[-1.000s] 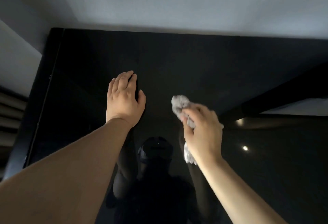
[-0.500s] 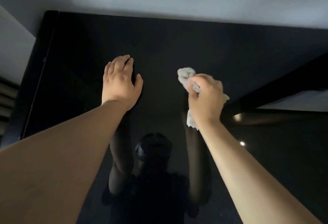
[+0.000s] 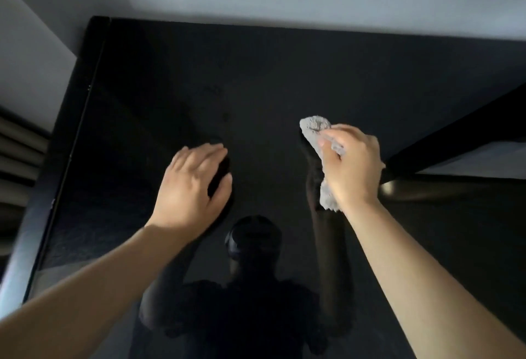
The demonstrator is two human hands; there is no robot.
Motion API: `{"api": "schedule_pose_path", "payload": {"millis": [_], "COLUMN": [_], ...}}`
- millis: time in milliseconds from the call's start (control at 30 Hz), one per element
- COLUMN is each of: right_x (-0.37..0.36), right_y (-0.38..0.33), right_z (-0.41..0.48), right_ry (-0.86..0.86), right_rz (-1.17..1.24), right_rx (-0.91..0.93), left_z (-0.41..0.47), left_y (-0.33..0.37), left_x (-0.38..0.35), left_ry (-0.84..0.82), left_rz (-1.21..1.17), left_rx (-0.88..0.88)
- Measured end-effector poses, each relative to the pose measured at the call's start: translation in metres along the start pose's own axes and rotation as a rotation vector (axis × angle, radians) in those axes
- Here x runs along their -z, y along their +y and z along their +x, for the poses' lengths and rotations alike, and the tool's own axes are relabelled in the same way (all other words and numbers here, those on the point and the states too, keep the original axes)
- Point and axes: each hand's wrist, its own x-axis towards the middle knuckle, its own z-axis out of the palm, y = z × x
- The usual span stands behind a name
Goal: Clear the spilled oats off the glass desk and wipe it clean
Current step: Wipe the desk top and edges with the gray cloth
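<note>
Grey cloth [image 3: 314, 129] well inside desk [image 3: 256, 74] edges.

Bare forearms [image 3: 85, 301], bare hands [image 3: 193, 187].

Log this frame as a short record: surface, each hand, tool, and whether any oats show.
surface: black glass desk, glossy, mirrors the person's arms
left hand: flat on the glass, fingers straight, holds nothing; a bit blurred
right hand: grips the cloth
cloth: grey, crumpled, sticks out of the fist on the far and near sides
oats: none discernible in the dim light; only faint marks beyond the left hand
cloth contact: at or just over the glass, cannot tell which
</note>
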Motion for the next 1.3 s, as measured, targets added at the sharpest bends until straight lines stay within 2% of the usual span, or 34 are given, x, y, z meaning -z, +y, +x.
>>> {"api": "schedule_pose_path", "payload": {"millis": [67, 167, 300, 400, 467, 533, 600, 667, 733, 867, 933, 967, 1033, 1100, 1233, 1300], "right_x": [-0.017, -0.018, 0.013, 0.032, 0.032, 0.022, 0.004, -0.009, -0.011, 0.016, 0.036, 0.043, 0.048, 0.039, 0.001, -0.001], "right_y": [-0.009, -0.019, -0.012, -0.010, -0.009, -0.005, -0.001, -0.005, -0.011, -0.012, -0.011, -0.011, -0.008, -0.001, -0.003, -0.010], "right_z": [0.003, -0.038, -0.102, -0.101, -0.076, -0.045, -0.028, -0.040, -0.071, -0.139, -0.147, -0.141, -0.118, -0.094, -0.097, -0.126], "right_ry": [-0.001, -0.036, -0.198, -0.291, -0.171, -0.034, -0.007, 0.007, 0.003, -0.185, -0.252, -0.240, -0.111, 0.020, 0.106, 0.108], "right_rz": [-0.072, -0.090, 0.091, 0.226, 0.253, 0.126, -0.022, -0.066, -0.065, 0.039, 0.142, 0.192, 0.235, 0.157, 0.036, 0.009], "right_rx": [-0.032, 0.064, 0.221, 0.190, 0.144, 0.086, 0.019, -0.030, 0.014, 0.159, 0.126, 0.092, 0.026, -0.020, -0.122, -0.084], "left_z": [-0.028, -0.047, -0.047, -0.048, -0.047, -0.047, -0.047, -0.047, -0.047, -0.049, -0.049, -0.049, -0.048, -0.049, -0.050, -0.049], "left_y": [0.003, 0.003, 0.003, 0.002, 0.003, 0.003, 0.003, 0.004, 0.003, 0.003, 0.003, 0.003, 0.003, 0.003, 0.003, 0.002], "left_x": [-0.005, -0.014, -0.017, -0.017, -0.017, -0.018, -0.018, -0.018, -0.018, -0.016, -0.017, -0.017, -0.018, -0.019, -0.019, -0.019], "left_ry": [-0.059, -0.125, -0.126, -0.113, -0.109, -0.109, -0.105, -0.105, -0.100, -0.102, -0.102, -0.100, -0.098, -0.095, -0.079, -0.072], "left_rz": [0.032, 0.089, 0.101, 0.109, 0.110, 0.108, 0.103, 0.103, 0.100, 0.107, 0.106, 0.107, 0.111, 0.110, 0.092, 0.096], "left_rx": [-0.031, -0.040, -0.032, -0.034, -0.030, -0.026, -0.020, -0.015, -0.009, -0.020, -0.019, -0.015, -0.014, -0.016, -0.015, -0.023]}}
